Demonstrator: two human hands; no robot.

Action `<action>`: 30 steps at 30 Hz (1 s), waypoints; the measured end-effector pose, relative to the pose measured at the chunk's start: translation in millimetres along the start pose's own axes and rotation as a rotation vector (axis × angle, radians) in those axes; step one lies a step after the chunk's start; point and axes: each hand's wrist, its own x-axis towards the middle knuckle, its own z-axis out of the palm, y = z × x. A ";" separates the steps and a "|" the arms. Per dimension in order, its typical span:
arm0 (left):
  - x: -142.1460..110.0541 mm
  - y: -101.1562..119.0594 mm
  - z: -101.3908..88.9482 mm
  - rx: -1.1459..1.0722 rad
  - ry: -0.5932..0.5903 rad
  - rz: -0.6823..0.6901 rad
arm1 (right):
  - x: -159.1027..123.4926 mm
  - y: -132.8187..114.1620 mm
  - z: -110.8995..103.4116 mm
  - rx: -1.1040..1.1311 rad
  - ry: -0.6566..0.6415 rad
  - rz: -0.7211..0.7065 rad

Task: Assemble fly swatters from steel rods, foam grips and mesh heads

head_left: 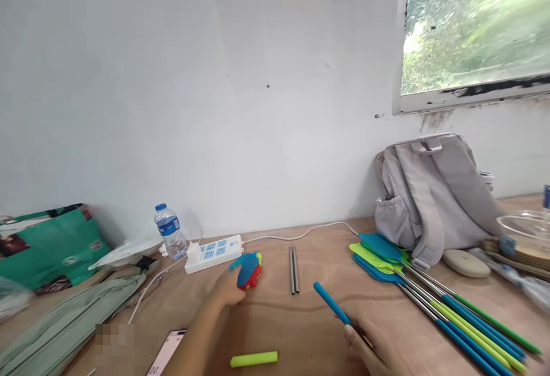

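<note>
A blue plastic handle (pixel 330 302) is grasped in the right hand (pixel 373 347), angled up; stacked coloured swatter heads (pixel 250 269) are steadied under the left hand's (pixel 227 291) fingers on the wooden counter (pixel 301 330).

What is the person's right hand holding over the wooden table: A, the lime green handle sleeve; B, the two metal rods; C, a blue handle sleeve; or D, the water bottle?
C: the right hand grips a blue handle sleeve that angles up to the left, while the lime green sleeve lies loose on the table, the two metal rods lie untouched and the water bottle stands by the wall.
</note>
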 end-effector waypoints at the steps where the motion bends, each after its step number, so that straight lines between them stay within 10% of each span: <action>1: -0.4 -4.9 4.5 0.019 -0.023 -0.007 | 0.6 -0.5 0.4 0.018 0.001 0.034; 15: -20.4 -8.1 13.2 0.064 -0.049 0.061 | 9.8 3.5 5.3 0.275 -0.040 0.222; 30: -37.6 23.4 25.4 0.020 -0.055 0.058 | 59.5 -11.2 63.1 0.612 0.110 0.254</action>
